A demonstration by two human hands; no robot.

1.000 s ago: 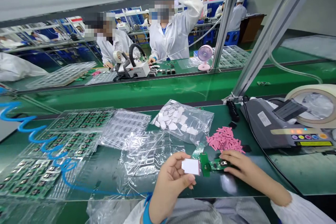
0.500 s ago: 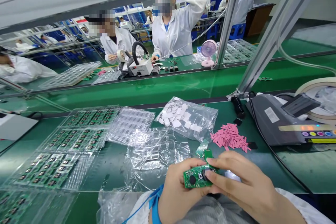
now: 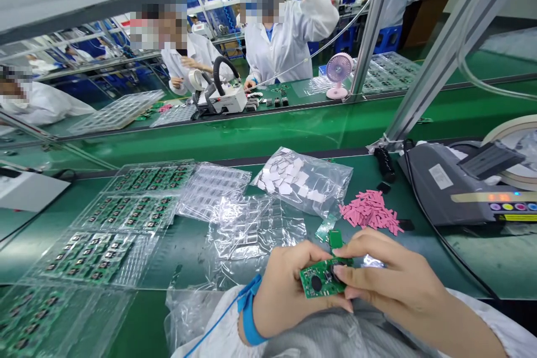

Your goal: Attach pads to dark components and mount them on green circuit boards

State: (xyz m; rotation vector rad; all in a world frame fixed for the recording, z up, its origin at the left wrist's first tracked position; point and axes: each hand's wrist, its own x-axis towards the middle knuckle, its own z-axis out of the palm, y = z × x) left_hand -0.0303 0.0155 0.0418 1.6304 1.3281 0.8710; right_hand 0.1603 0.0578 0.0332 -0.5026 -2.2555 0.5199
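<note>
A green circuit board [image 3: 309, 286] with round black parts on its face is held above the front edge of the bench. My left hand [image 3: 285, 291], with a blue wrist strap [image 3: 250, 319], grips it from the left, fingers behind and thumb along the lower edge. My right hand [image 3: 394, 285] is closed at the board's right end, its fingertips pressed on a black round part there. Just beyond my fingers a small green board piece [image 3: 335, 239] sticks up. What lies under my right fingertips is partly hidden.
Clear trays of circuit boards [image 3: 121, 210] fill the left. A bag of white pieces [image 3: 289, 179], a pink strip pile [image 3: 369, 210] and a grey machine [image 3: 444, 184] with a cable lie beyond my hands. People in white coats sit opposite.
The camera view has shifted slightly, so the bench items sit a little higher and further right. My right fingers remain on the board, which is tilted a bit more.
</note>
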